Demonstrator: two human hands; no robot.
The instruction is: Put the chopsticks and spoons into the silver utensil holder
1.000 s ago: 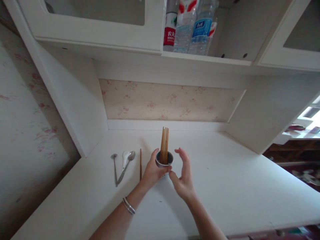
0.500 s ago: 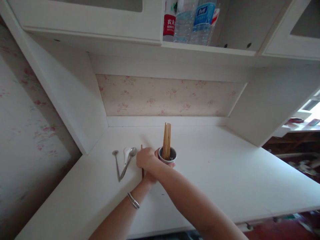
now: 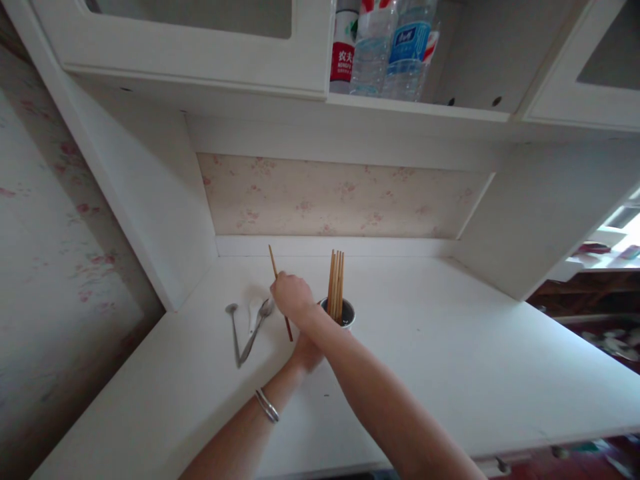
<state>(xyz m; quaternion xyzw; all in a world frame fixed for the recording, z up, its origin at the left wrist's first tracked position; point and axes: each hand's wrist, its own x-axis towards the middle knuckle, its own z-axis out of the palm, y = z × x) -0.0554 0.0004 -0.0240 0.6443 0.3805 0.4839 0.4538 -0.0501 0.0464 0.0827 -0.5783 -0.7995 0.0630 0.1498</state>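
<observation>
- The right hand (image 3: 294,295) reaches across the left forearm, its grip closed around 1 wooden chopstick (image 3: 273,261).
- That chopstick slants over the surface (image 3: 425,373), its top leaning left and its darker lower end showing below the hand; I cannot tell if it touches the surface.
- The left hand (image 3: 307,353) is beside the cup (image 3: 349,325), mostly hidden behind the right forearm; I cannot tell how far its grip is closed.
- Several chopsticks (image 3: 336,283) stand nearly upright inside the cup.
- Left of the hands lie 2 metal spoons, 1 farther left (image 3: 235,333) and 1 (image 3: 256,331) overlapping a white spoon (image 3: 253,317).
- A silver bracelet (image 3: 267,405) circles the left wrist.
</observation>
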